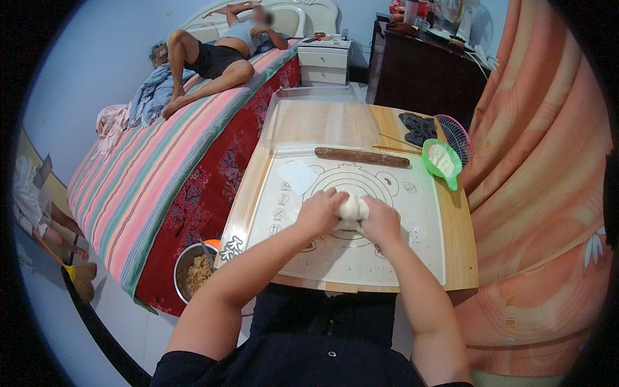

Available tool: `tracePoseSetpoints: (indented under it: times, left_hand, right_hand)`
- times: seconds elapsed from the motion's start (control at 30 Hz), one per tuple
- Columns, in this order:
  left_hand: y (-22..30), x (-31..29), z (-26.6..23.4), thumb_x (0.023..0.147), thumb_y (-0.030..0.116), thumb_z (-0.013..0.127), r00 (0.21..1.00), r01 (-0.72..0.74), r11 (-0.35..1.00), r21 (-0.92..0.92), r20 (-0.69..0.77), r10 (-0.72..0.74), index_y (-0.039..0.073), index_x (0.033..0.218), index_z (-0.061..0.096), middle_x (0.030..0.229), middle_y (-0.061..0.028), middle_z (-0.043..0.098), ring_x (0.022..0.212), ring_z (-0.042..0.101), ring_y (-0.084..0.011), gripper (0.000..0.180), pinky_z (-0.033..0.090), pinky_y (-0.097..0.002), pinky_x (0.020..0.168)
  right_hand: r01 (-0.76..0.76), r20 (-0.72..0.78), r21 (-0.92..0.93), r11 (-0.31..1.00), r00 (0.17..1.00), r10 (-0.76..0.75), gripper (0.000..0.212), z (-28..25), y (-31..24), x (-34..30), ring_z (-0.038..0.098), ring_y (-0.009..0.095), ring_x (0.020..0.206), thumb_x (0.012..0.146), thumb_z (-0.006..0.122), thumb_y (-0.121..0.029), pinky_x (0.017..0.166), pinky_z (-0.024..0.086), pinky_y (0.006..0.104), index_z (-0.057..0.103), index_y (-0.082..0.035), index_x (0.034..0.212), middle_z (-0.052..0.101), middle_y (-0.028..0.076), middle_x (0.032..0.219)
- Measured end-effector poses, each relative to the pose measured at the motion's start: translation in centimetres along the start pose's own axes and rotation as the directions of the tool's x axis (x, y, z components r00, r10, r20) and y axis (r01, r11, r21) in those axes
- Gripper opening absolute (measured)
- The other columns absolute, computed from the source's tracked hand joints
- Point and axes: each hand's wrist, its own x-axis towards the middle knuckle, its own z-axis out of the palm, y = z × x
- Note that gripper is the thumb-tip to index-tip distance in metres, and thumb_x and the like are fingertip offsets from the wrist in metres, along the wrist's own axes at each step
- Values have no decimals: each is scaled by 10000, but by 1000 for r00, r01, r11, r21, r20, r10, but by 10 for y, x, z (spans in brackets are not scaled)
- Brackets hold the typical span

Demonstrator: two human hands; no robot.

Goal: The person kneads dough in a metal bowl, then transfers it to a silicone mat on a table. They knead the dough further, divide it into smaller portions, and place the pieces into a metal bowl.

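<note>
A white lump of dough (353, 208) rests on a pale printed kneading mat (322, 264) and bulges up between my hands. My left hand (320, 211) is curled round its left side, and my right hand (382, 221) grips the right side. The fingertips of both press into the dough, so part of it is hidden. Beyond the dough, a brown rolling pin (362, 157) lies across the mat's far edge. A flat white scraper (298, 176) lies to the left of it, on the mat.
At the table's (464, 258) right stands a green bowl of flour (442, 160), beside chopsticks (396, 149) and a dark cloth (418, 128). A clear plastic cover (322, 122) sits at the back. Below left is a pot of filling-like food (196, 274). A person (222, 58) lies on the bed (148, 168).
</note>
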Motion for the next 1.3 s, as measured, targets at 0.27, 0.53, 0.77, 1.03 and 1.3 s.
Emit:
tracePoseSetpoints:
  times: [0.27, 0.53, 0.77, 1.03, 1.3]
  left_hand:
    - [-15, 13, -21, 667, 332, 744, 961, 92, 990, -104, 269, -62, 172, 1209, 518, 1281, -147, 447, 1231, 392, -350, 608, 329, -462, 1004]
    - [0, -45, -37, 667, 425, 744, 958, -147, 962, -228, 209, 196, 121, 1279, 368, 1285, -133, 406, 1209, 378, -357, 780, 294, -524, 973]
    - [16, -60, -13, 691, 377, 717, 973, -221, 961, 169, -25, 228, 182, 1252, 442, 1239, -101, 440, 1139, 427, -301, 655, 358, -488, 882]
    - [5, -30, 0, 733, 312, 683, 997, -20, 1000, -14, 80, 21, 154, 1260, 437, 1276, -63, 446, 1178, 420, -253, 603, 352, -475, 887]
    - [6, -69, -15, 850, 425, 585, 998, -38, 997, 60, 50, 35, 102, 1428, 200, 1442, -143, 251, 1345, 230, -322, 766, 122, -561, 1080]
  right_hand:
    - [17, 213, 121, 993, 976, -42, 526, -21, 0, 5, 531, 303, 1098, 693, 688, -357, 884, 442, 405, 560, -147, 1158, 556, 164, 1184]
    - [360, 194, -3, 933, 916, -352, 830, -23, 14, -78, 116, 338, 1369, 725, 664, -450, 1082, 127, 533, 300, -122, 1394, 207, 136, 1462]
    - [98, 35, -197, 976, 995, -92, 851, -19, -18, -64, 265, 316, 1310, 669, 718, -435, 1052, 203, 512, 357, -116, 1370, 355, 116, 1382]
    - [-13, 279, 54, 998, 960, -3, 788, -12, -10, -22, 341, 237, 1267, 730, 679, -428, 1021, 272, 423, 350, -103, 1368, 412, 81, 1343]
    - [27, 15, -45, 999, 1000, -27, 715, 6, -4, -30, 271, 250, 1316, 784, 631, -382, 1087, 137, 468, 345, -83, 1366, 364, 89, 1391]
